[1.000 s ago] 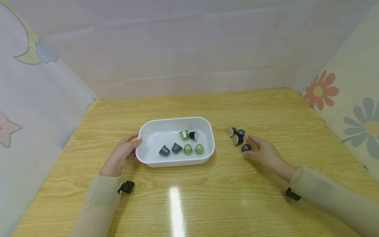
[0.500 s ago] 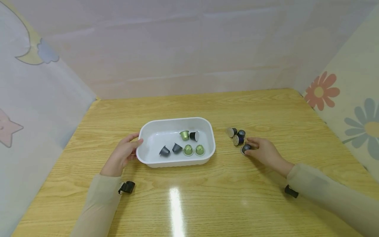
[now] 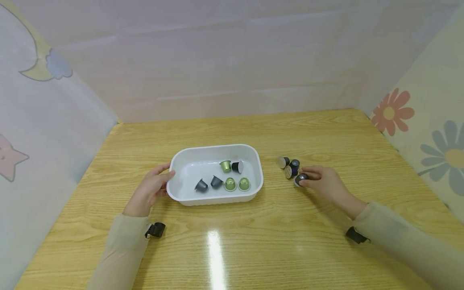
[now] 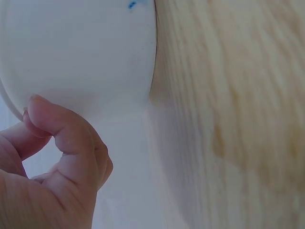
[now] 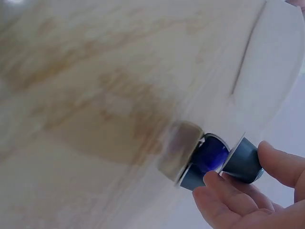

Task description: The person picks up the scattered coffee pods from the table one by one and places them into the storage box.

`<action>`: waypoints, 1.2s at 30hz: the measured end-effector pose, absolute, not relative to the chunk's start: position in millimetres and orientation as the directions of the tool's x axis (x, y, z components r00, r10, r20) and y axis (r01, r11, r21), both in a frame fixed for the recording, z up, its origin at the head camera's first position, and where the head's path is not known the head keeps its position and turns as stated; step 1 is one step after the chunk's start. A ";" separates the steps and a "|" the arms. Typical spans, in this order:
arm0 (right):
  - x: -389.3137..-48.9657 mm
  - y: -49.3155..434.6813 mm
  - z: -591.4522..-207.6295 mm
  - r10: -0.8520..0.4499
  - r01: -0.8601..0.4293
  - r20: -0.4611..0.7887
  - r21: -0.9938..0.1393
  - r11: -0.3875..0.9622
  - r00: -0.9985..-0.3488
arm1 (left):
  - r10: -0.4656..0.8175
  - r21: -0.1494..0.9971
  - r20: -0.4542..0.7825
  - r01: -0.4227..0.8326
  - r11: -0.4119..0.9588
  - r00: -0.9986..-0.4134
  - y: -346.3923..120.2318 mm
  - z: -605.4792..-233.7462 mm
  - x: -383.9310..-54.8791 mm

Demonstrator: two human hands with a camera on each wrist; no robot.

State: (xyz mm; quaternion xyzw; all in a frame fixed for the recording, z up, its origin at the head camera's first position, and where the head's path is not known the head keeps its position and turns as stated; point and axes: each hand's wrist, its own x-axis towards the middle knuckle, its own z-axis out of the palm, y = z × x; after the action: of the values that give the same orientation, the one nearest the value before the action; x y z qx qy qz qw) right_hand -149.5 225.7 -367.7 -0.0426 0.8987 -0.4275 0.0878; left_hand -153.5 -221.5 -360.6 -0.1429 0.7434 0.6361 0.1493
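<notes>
Your left hand [image 3: 150, 187] grips the left end of the white tray [image 3: 214, 200], thumb over the rim; six pods [image 3: 216, 182] lie inside. Your right hand [image 3: 326, 185] pinches a tilted dark pod [image 3: 302, 178] beside three more pods [image 3: 289, 172] on the table [image 3: 275, 241]; whether it touches the wood is hard to tell.

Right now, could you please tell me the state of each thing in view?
White tray: upright, uncovered
Left hand: gripping the tray
Front green capsules: standing rim-down
Rear green capsule: tipped over
Tray's dark capsules: tipped over
Pinched capsule: tilted
Right hand: pinching that capsule
Loose capsules: clustered outside the tray
</notes>
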 end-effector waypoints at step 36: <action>-144.1 171.7 -328.5 -0.222 -0.019 -0.097 -0.884 0.467 -0.970 | -0.026 0.905 -0.406 -0.406 0.125 -0.913 -223.0 -363.6 -155.1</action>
State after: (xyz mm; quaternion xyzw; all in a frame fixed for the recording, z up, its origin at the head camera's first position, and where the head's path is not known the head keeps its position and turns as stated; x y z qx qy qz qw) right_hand -144.1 171.7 -328.5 -0.0708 0.8506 -0.5115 0.0994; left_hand -155.1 -223.0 -363.6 -0.1468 0.7352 0.6451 0.1475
